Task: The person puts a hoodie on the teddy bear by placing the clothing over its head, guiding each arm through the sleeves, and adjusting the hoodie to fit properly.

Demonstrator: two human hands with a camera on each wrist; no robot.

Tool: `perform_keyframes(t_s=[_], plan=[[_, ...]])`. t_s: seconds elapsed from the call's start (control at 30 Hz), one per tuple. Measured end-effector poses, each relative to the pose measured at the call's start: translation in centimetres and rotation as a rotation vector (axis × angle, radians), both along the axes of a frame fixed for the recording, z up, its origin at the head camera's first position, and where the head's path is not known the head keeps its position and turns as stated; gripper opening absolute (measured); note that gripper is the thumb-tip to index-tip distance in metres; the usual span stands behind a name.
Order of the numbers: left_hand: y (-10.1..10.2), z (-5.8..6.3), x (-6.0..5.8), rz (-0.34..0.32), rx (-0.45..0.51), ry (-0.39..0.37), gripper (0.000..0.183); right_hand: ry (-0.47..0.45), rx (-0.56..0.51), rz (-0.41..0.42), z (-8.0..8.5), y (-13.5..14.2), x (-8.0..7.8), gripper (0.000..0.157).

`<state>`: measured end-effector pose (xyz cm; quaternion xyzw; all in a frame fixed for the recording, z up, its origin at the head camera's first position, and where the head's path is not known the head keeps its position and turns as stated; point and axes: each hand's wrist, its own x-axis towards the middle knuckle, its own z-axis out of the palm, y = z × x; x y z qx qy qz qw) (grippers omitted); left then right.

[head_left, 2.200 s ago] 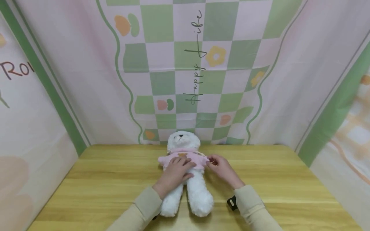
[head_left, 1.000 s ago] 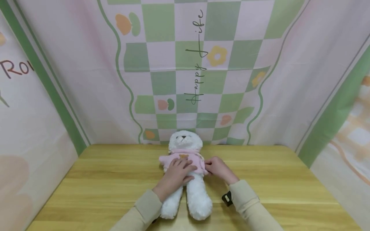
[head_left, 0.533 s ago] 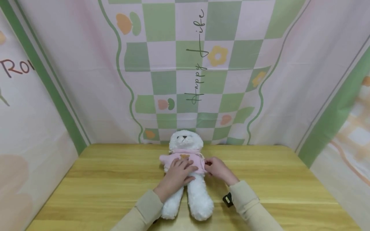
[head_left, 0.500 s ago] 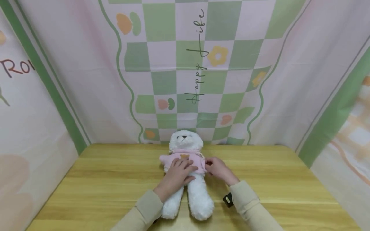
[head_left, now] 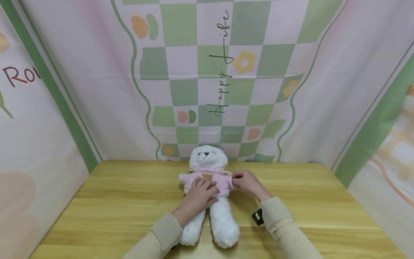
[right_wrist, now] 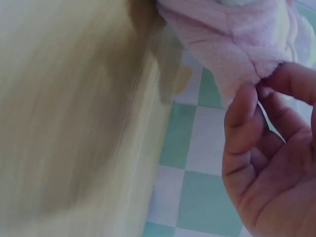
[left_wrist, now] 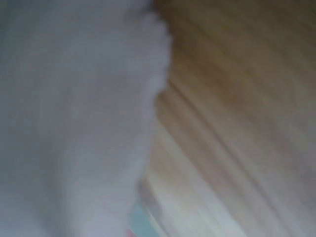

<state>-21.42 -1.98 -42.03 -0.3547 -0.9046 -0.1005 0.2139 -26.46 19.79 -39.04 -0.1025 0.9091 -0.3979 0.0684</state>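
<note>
A white plush teddy bear lies on its back on the wooden table, legs toward me. It wears a pink hoodie with a small brown bear patch on the chest. My left hand rests across the belly and the hoodie's lower front, fingers spread loosely. At the bear's arm on the right side, my right hand pinches the end of the pink sleeve between thumb and fingers, as the right wrist view shows close up. Blurred white fur fills the left part of the left wrist view.
The wooden table reaches back to a green-and-white checked cloth hung behind the bear's head. Pale printed cloths hang at both sides. A small black device sits by the right cuff.
My right hand has risen slightly and shifted away from the bear's side, drawing the sleeve outward, after being lower and closer in. The left hand has stayed on the belly.
</note>
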Motion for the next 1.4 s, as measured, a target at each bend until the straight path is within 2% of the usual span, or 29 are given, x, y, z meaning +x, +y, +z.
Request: perform_keyframes(t_s=[0.07,0.17,0.33,0.43,0.57,0.77,0.87,0.97,1.1,1.23,1.4], plan=[[0.1,0.0,0.1,-0.008,-0.008,0.021,0.017,0.005,-0.007,-0.029,0.0,0.4,-0.4,0.013],[0.2,-0.2,0.3,-0.025,-0.010,0.038,0.015,-0.001,-0.032,-0.030,0.2,1.3,-0.7,0.019],[0.3,-0.5,0.3,0.002,0.008,-0.004,0.017,-0.048,-0.049,0.085,0.2,2.6,-0.4,0.024],[0.3,-0.4,0.3,0.017,0.022,-0.020,0.018,-0.053,-0.050,0.084,0.1,2.9,0.0,0.023],[0.3,-0.3,0.3,0.016,0.035,0.014,0.015,-0.051,-0.053,0.073,-0.1,3.0,0.6,0.023],[0.3,-0.3,0.0,0.034,0.025,0.078,0.015,0.014,-0.042,0.223,-0.6,2.4,0.6,0.030],[0.4,-0.3,0.0,0.047,-0.010,0.067,0.023,0.039,-0.073,0.281,-1.1,1.9,0.5,0.022],[0.6,-0.2,0.0,0.074,-0.049,0.042,0.030,0.038,-0.113,0.304,-1.5,1.6,0.6,0.019],[0.9,-0.1,-0.1,0.125,-0.080,0.042,0.030,0.005,-0.146,0.317,-1.6,1.4,0.7,0.021],[1.0,-0.1,-0.2,0.167,-0.082,0.070,0.029,-0.042,-0.183,0.309,-1.5,1.2,0.6,0.030],[0.8,-0.2,-0.2,0.166,-0.072,0.075,0.029,-0.072,-0.193,0.251,-1.6,0.9,0.4,0.033]])
